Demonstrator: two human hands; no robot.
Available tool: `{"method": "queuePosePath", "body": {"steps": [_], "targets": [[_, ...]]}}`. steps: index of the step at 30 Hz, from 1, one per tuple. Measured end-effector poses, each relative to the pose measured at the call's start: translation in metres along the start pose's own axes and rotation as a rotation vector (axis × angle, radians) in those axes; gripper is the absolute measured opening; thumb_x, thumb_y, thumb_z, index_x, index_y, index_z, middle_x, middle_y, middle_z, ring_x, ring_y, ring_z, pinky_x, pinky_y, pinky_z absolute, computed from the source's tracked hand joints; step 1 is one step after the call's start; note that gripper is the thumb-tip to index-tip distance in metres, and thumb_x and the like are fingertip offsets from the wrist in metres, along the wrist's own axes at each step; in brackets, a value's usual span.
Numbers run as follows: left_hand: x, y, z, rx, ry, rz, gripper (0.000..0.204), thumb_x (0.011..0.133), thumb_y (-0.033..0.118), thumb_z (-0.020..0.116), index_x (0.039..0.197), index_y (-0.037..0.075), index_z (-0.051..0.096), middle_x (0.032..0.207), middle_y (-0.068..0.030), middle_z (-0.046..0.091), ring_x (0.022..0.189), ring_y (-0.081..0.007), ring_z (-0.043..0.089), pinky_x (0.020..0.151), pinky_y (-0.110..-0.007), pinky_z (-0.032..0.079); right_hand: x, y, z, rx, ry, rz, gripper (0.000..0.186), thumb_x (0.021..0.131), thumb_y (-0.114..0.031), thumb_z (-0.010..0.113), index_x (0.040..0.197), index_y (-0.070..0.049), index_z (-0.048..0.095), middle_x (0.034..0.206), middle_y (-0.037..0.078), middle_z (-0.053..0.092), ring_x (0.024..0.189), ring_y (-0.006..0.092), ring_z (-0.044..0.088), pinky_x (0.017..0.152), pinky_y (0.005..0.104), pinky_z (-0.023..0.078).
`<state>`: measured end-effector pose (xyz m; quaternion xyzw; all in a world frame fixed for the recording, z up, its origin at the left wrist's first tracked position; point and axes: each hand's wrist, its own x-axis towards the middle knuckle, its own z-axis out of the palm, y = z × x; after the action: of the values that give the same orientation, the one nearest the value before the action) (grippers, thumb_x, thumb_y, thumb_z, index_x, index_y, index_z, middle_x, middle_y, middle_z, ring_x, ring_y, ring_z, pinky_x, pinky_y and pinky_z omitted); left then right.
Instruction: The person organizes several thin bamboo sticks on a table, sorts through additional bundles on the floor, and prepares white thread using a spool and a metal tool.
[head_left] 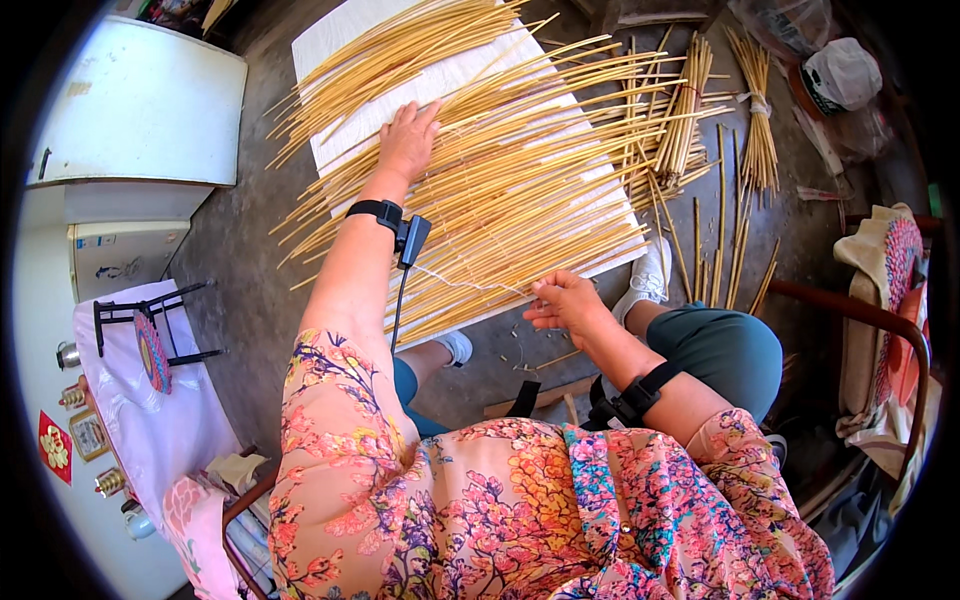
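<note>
A wide mat of thin yellow stalks (520, 190) lies across a white board (318, 150) before me, with rows of stitching running through it. My left hand (408, 142) rests with fingers stretched out at the far edge of the mat, touching the stalks there. In front of the board's near edge, my right hand (568, 303) is closed in a pinch on a thin white string (470, 284). The string runs slack from these fingers leftward over the near stalks. Beyond my left hand, a separate pile of loose stalks (400, 50) covers the board's far end.
Tied stalk bundles (690, 105) and loose stalks (740, 225) lie on the floor at right. A wooden armchair (860, 305) with cushions stands to the right. On the left are a white cabinet (150, 100) and a cloth-covered table (165, 420) with a small stool (150, 345) on it.
</note>
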<state>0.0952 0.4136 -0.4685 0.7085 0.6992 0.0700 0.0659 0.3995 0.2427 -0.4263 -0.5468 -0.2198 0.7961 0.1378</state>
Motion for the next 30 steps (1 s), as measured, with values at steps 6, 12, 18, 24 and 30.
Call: {"method": "queuePosePath", "body": {"steps": [6, 12, 18, 24, 30], "targets": [[0.002, 0.004, -0.007, 0.048, -0.016, 0.005, 0.040, 0.093, 0.036, 0.039, 0.133, 0.035, 0.038, 0.142, -0.0116, 0.031, 0.132, -0.0305, 0.026, 0.102, -0.057, 0.022, -0.003, 0.000, 0.004, 0.041, 0.028, 0.000, 0.014, 0.086, -0.019, 0.059, 0.082, -0.008, 0.052, 0.070, 0.004, 0.055, 0.064, 0.0187, 0.064, 0.052, 0.0267, 0.050], [0.002, 0.010, -0.008, 0.065, 0.034, 0.061, 0.041, 0.091, 0.035, 0.045, 0.132, 0.035, 0.040, 0.140, -0.0107, 0.034, 0.130, -0.0311, 0.030, 0.101, -0.058, 0.022, -0.005, -0.001, 0.005, 0.033, 0.034, 0.002, 0.014, 0.086, -0.018, 0.059, 0.081, -0.007, 0.052, 0.069, 0.004, 0.055, 0.064, 0.0191, 0.064, 0.052, 0.0267, 0.050], [0.006, 0.006, 0.000, -0.326, 0.288, 0.119, 0.023, 0.082, 0.016, 0.059, 0.104, 0.021, 0.065, 0.119, -0.0122, 0.055, 0.120, -0.0306, 0.044, 0.100, -0.044, 0.032, -0.005, -0.003, 0.005, -0.024, -0.002, 0.008, 0.015, 0.088, -0.020, 0.056, 0.087, -0.006, 0.051, 0.078, 0.007, 0.057, 0.071, 0.0205, 0.065, 0.059, 0.0293, 0.053], [0.003, 0.002, 0.003, -0.368, 0.450, 0.142, 0.016, 0.074, 0.006, 0.064, 0.086, 0.014, 0.070, 0.105, -0.0120, 0.061, 0.106, -0.0298, 0.054, 0.088, -0.036, 0.045, -0.008, -0.004, 0.009, -0.026, 0.011, 0.001, 0.015, 0.088, -0.020, 0.056, 0.087, -0.006, 0.051, 0.078, 0.007, 0.057, 0.071, 0.0211, 0.065, 0.059, 0.0298, 0.053], [-0.007, 0.015, 0.004, -0.377, 0.429, 0.126, 0.018, 0.076, 0.005, 0.061, 0.093, 0.010, 0.068, 0.103, -0.0125, 0.062, 0.103, -0.0262, 0.056, 0.087, -0.033, 0.046, -0.010, -0.002, 0.011, 0.027, 0.034, -0.005, 0.012, 0.086, -0.017, 0.058, 0.083, -0.008, 0.052, 0.071, 0.004, 0.055, 0.065, 0.0187, 0.063, 0.053, 0.0273, 0.050]]}}
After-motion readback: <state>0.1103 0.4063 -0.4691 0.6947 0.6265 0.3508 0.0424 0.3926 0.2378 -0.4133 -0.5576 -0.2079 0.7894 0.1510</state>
